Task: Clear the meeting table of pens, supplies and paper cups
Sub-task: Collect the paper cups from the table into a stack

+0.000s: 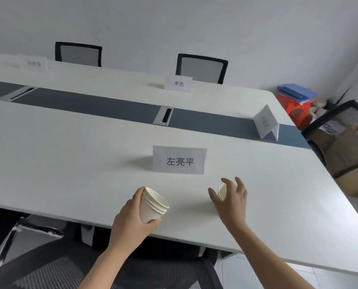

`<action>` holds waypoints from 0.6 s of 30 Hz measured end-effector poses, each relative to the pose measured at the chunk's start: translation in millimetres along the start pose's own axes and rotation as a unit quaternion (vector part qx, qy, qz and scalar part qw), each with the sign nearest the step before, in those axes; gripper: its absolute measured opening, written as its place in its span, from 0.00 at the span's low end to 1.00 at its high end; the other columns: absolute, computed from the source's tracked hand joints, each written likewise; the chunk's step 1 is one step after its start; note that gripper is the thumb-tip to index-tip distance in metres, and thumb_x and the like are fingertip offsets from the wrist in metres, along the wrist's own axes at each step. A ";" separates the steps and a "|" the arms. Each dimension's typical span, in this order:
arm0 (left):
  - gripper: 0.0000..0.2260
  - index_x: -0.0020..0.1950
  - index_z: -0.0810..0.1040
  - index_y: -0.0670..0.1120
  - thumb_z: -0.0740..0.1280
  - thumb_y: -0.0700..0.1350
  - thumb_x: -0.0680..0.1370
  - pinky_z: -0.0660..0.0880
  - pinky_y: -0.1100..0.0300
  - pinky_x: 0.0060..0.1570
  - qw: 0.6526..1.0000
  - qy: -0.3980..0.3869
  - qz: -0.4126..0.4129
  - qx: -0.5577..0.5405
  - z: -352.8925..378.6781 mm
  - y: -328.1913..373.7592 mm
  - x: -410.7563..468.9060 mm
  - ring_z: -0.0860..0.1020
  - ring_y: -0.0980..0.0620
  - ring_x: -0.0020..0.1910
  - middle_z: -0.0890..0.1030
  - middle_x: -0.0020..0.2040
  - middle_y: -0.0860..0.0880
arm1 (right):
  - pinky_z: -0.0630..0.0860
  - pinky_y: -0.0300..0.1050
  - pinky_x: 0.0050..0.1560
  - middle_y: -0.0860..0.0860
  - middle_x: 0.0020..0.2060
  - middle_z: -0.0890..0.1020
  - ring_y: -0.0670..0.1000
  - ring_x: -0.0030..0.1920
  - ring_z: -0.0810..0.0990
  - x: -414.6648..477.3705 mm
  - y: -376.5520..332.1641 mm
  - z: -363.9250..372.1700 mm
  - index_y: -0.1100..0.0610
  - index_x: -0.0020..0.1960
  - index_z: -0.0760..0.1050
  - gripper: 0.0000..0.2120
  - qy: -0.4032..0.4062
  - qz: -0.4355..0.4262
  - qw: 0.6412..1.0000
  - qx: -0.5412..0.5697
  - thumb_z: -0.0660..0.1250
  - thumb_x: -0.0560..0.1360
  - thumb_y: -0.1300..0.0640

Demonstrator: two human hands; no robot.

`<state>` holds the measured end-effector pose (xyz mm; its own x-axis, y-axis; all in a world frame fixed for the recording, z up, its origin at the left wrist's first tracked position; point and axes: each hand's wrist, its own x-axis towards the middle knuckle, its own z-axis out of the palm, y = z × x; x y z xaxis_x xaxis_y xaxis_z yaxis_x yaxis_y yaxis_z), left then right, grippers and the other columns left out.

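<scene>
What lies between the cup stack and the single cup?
Head view: only bare table lies between the cup stack and the single cup, besides the thumb of the right hand.

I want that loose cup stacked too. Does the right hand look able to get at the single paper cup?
Probably yes: the right hand is open right at the single paper cup, nothing lies between them, and the name card stands behind, apart.

Name cards (179,160) upright; mesh chairs (202,68) at wall; blue folders (296,92) on red stool (294,110).
</scene>
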<state>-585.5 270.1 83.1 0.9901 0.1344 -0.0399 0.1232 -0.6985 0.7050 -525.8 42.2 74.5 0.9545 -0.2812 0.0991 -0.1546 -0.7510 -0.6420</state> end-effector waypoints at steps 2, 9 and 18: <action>0.37 0.71 0.58 0.53 0.73 0.50 0.67 0.71 0.55 0.56 1.000 -0.013 0.027 0.002 1.3 4.7 2.8 0.73 0.49 0.58 0.72 0.63 0.52 | 0.60 0.45 0.65 0.55 0.70 0.61 0.55 0.71 0.58 -16.3 -19.5 -1.9 0.54 0.64 0.69 0.21 -0.037 -0.026 0.996 0.081 0.66 0.74 0.50; 0.38 0.71 0.58 0.57 0.74 0.49 0.66 0.69 0.58 0.58 0.986 -0.074 0.151 0.001 11.4 29.6 9.9 0.72 0.52 0.58 0.73 0.61 0.55 | 0.68 0.36 0.57 0.42 0.60 0.70 0.44 0.61 0.70 -55.9 -59.0 -10.9 0.48 0.67 0.64 0.21 -0.222 0.011 0.936 0.274 0.64 0.75 0.49; 0.38 0.65 0.51 0.68 0.72 0.56 0.64 0.69 0.58 0.57 0.947 -0.174 0.267 -0.026 30.6 45.4 -15.3 0.72 0.53 0.60 0.72 0.62 0.56 | 0.74 0.40 0.55 0.43 0.54 0.77 0.45 0.54 0.77 -110.2 -41.4 -43.0 0.45 0.54 0.72 0.11 -0.090 0.063 0.942 0.316 0.68 0.73 0.54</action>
<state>-592.9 214.8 94.0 0.8734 -0.4748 0.1083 -0.3970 -0.5653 0.7231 -635.5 78.7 122.8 0.9755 -0.1947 -0.1025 -0.1411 -0.1962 -0.9704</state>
